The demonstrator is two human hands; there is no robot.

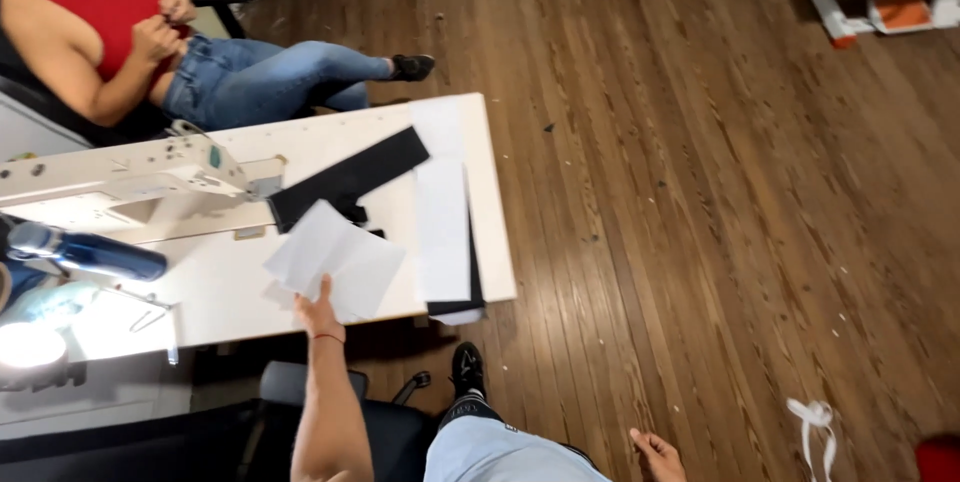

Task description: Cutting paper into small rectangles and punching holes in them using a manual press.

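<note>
Low in the frame, the right hand (pixel 655 450) hangs empty, fingers loose. Left hand (pixel 318 312) pinches a white fabric piece (pixel 335 260) at centre-left, over the table (pixel 240 292); lifting it slowly should keep the black strip (pixel 345 180) undisturbed.

This is a sewing workshop. An industrial sewing machine (pixel 130 174) sits on a white work table (pixel 230 282), with strips of black fabric (pixel 350 177) and white fabric (pixel 442 227) lying just right of the machine. A lit work lamp (pixel 30 347) glows below the machine's left end. Plank wood flooring (pixel 720 202) spreads right of the table, scattered with thread scraps, and rolling chair bases stand beyond it.
</note>
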